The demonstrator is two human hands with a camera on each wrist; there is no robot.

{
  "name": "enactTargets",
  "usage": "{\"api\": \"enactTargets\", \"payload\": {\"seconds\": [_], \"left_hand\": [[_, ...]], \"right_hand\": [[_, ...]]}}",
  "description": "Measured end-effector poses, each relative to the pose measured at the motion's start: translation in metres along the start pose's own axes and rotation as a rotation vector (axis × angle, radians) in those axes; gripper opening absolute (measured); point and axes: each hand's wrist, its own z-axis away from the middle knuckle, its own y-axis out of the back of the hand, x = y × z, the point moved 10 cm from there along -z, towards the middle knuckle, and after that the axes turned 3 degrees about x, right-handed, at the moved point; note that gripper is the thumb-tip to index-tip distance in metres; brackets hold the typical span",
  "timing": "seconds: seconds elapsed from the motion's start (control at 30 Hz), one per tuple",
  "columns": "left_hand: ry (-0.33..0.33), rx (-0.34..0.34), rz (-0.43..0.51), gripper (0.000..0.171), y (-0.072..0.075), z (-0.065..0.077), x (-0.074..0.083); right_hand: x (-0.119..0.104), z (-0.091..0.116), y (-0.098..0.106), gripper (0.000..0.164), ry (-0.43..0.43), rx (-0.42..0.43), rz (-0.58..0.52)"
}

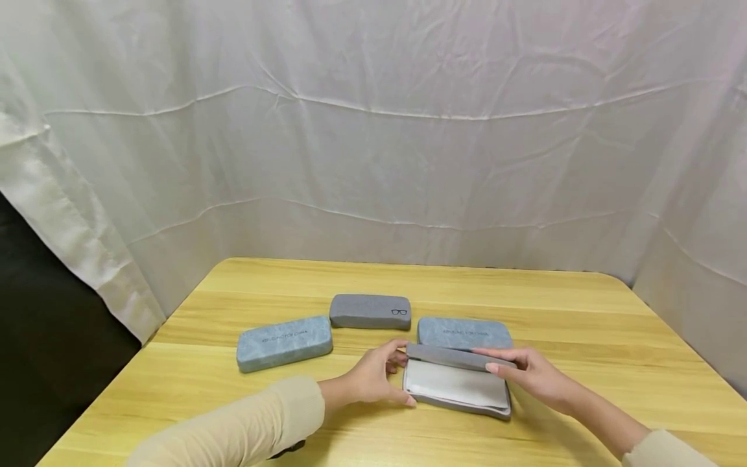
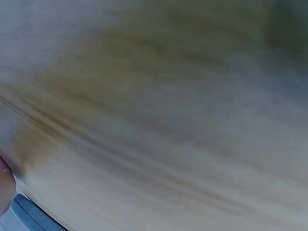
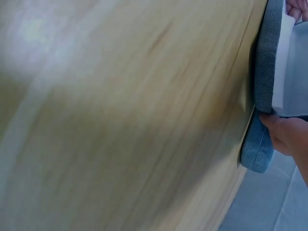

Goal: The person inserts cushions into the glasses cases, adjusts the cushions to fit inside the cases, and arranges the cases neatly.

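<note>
A grey glasses case (image 1: 455,408) lies opened on the table, its lid raised at the back and a pale cloth (image 1: 458,381) inside. At its left end is my left hand (image 1: 373,373), thumb at the front corner and fingers bent by the lid, holding that end. My right hand (image 1: 537,376) pinches the lid's right end between thumb and fingers. The right wrist view shows the case (image 3: 268,62) side-on with the right hand (image 3: 291,137) at its end. Only a sliver of the left hand (image 2: 6,187) appears in the left wrist view.
Directly behind the opened case lies a closed blue glasses case (image 1: 463,332). Another blue case (image 1: 284,344) is to the left. A closed grey case (image 1: 370,311) with a glasses print sits farther back. White curtains (image 1: 373,162) hang around the wooden table (image 1: 280,415).
</note>
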Motion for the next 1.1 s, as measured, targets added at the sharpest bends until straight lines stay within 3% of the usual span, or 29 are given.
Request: {"api": "enactTargets", "payload": {"seconds": [0.5,0.83,1.1], "left_hand": [[-0.05,-0.001,-0.011,0.082,0.0,-0.002,0.001],[-0.065,0.008,0.0,0.079,0.001,-0.002,0.003],[-0.06,0.004,-0.005,0.08,0.001,-0.003,0.003]], "right_hand": [[-0.006,0.003,-0.009,0.032,0.129,-0.095,-0.048],[-0.008,0.004,-0.008,0.033,0.143,-0.075,0.029],[-0.008,0.003,-0.01,0.038,0.134,-0.145,-0.04]]}}
